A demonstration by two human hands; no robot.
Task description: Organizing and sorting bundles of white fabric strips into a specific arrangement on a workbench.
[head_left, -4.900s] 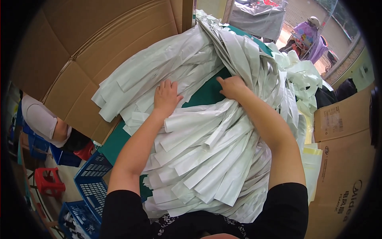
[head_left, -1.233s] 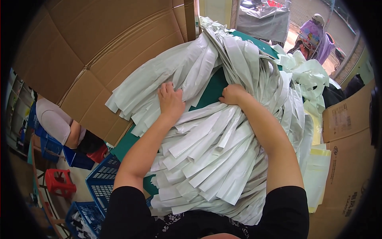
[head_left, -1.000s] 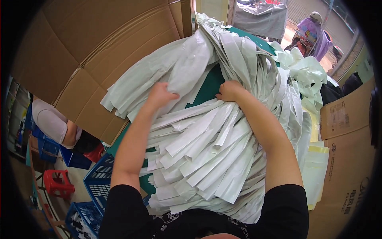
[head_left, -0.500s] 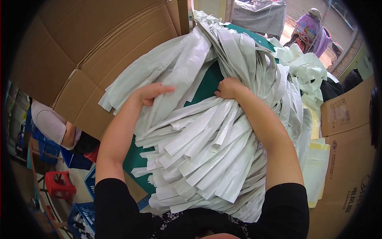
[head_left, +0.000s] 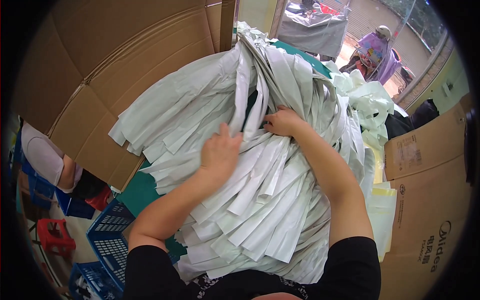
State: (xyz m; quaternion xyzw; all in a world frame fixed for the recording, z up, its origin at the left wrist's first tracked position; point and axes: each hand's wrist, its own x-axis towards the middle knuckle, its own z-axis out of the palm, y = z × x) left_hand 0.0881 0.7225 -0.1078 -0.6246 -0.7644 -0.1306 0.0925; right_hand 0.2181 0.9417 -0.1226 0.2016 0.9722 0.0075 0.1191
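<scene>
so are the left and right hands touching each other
Apart: the head view shows white strips in a visible gap between the left hand and the right hand.

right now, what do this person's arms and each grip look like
The left sleeve and right sleeve are short, plain black, ending near the elbows. The left forearm and right forearm are bare, with no watch or bracelet visible. The left grip and right grip are ungloved hands; blur hides fine detail on the left one.
</scene>
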